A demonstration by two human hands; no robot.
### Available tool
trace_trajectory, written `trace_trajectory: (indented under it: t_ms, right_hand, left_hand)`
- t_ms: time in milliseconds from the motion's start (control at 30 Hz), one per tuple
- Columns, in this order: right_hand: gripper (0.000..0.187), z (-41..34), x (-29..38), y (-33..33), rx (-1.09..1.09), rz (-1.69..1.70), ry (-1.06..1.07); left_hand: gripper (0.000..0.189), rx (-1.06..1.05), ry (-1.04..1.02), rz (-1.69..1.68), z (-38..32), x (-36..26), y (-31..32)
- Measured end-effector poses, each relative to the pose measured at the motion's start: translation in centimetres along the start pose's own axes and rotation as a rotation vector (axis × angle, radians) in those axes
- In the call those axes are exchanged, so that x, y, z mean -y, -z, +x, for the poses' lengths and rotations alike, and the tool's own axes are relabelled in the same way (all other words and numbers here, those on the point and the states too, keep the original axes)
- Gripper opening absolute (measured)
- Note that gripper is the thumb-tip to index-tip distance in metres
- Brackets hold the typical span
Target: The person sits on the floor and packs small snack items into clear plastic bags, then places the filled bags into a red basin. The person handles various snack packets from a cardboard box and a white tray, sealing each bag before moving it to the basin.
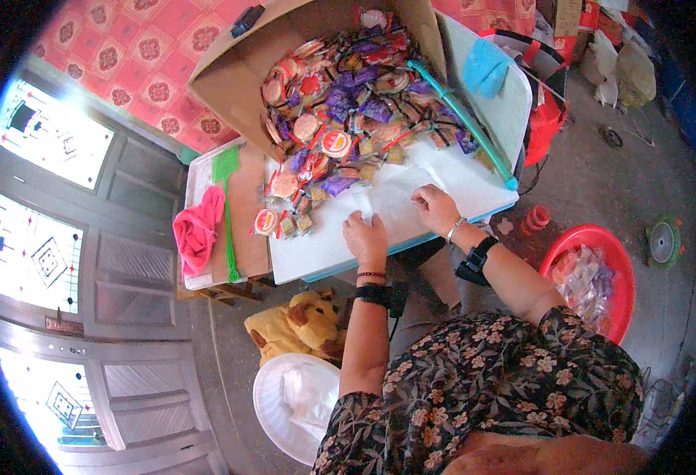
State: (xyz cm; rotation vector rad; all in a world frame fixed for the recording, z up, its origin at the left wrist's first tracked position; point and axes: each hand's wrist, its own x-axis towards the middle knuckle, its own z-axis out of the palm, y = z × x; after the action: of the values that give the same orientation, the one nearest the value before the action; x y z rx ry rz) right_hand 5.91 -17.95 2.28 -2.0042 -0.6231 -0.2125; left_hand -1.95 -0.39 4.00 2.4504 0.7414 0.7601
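Observation:
My left hand (366, 237) rests at the near part of a white work surface (318, 261), its fingers slightly bent over what looks like clear plastic film (392, 199). To its right, my right hand (436, 209) is curled at the same film; whether it pinches the film cannot be told. Beyond both hands, individually wrapped biscuits and small snacks (336, 144) spill from a cardboard box (229, 89) lying on its side. A round wrapped biscuit (265, 221) and small wrapped pieces (295, 225) lie left of my left hand.
A teal tube (466, 127) lies along the right of the pile, near a blue cloth (485, 68). At left are a green fly swatter (227, 208) and pink cloth (198, 231). On the floor stand a red basin (628, 285) holding wrapped packets and a white basin (267, 404).

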Motion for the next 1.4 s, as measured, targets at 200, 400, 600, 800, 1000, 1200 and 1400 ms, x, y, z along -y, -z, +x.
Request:
trace_trajectory:
  t_ms: [200, 400, 600, 800, 1000, 1200, 1400]
  right_hand:
    - [0.008, 0.0, 0.1, -0.3, 0.013, -0.036, -0.008]
    - [0.027, 1.0, 2.4, 0.2, 0.153, 0.14, -0.278]
    - [0.045, 2.3, 3.7, 0.1, 0.278, 0.032, -0.401]
    - [0.034, 1.8, 3.3, -1.3, 0.206, -0.1, -0.373]
    - [0.03, 1.8, 3.2, -0.9, 0.138, 0.028, -0.462]
    - [0.022, 0.6, 3.4, -1.6, -0.031, 0.096, -0.292]
    - [0.02, -0.2, 2.8, -2.1, -0.128, -0.126, -0.017]
  left_hand:
    - [0.018, 0.285, 0.193, 0.002, 0.1, 0.2, 0.9]
    - [0.016, 0.148, 0.029, -0.305, -1.1, 1.2, -1.7]
    - [0.015, 0.301, 0.104, -0.529, -1.9, -1.0, -0.7]
    - [0.015, 0.194, -0.246, -0.497, -2.2, 0.8, -2.2]
    - [0.021, 0.186, -0.063, -0.213, -1.6, 1.3, -1.5]
    - [0.031, 0.443, 0.018, -0.125, -1.2, -2.1, 0.5]
    - [0.021, 0.484, -0.181, -0.313, -1.1, -0.5, -1.4]
